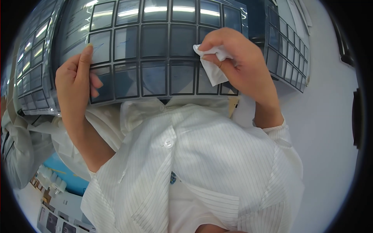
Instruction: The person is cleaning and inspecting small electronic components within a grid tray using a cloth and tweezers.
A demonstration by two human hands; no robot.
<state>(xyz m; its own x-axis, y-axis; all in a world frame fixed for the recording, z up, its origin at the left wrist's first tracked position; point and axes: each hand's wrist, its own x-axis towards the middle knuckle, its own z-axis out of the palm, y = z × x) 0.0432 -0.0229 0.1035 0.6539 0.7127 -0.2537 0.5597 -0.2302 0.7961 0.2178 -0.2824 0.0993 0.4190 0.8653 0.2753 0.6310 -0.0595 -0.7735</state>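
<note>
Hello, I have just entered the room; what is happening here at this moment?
A person in a white striped coat is using both hands at a panel with rows of dark-framed squares. The right hand pinches a crumpled white cloth over the panel's right part; whether it touches is unclear. The left hand is at the panel's left part, thumb apart from the fingers. Similar grids stand at the left and right.

Clear plastic tray (72, 33), dark-rimmed square panels (154, 40) in rows on it; surface beneath tray hidden.
</note>
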